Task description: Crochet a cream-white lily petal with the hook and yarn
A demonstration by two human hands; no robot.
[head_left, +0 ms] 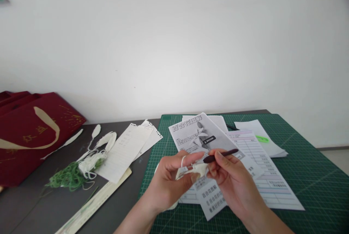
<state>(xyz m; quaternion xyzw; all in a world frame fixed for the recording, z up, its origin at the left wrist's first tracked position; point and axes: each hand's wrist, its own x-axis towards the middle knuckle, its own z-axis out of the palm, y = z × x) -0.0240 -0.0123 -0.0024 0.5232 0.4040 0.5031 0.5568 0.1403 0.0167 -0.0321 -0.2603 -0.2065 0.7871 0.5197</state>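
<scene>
Pinching the white yarn piece above the printed sheet, left hand grip likely steadies it; yarn loop rings one finger, probably for tension. Right hand grip pinches the dark tool, presumably for control. Sheet faces up, readable.

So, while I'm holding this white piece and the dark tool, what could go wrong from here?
The white strand around a finger of the left grip might slip off. The green yarn and white yarn lie bunched together, so pulling either could tangle both. The overlapping printed sheets beneath both hands appear loose, so a bump could shift them.
</scene>
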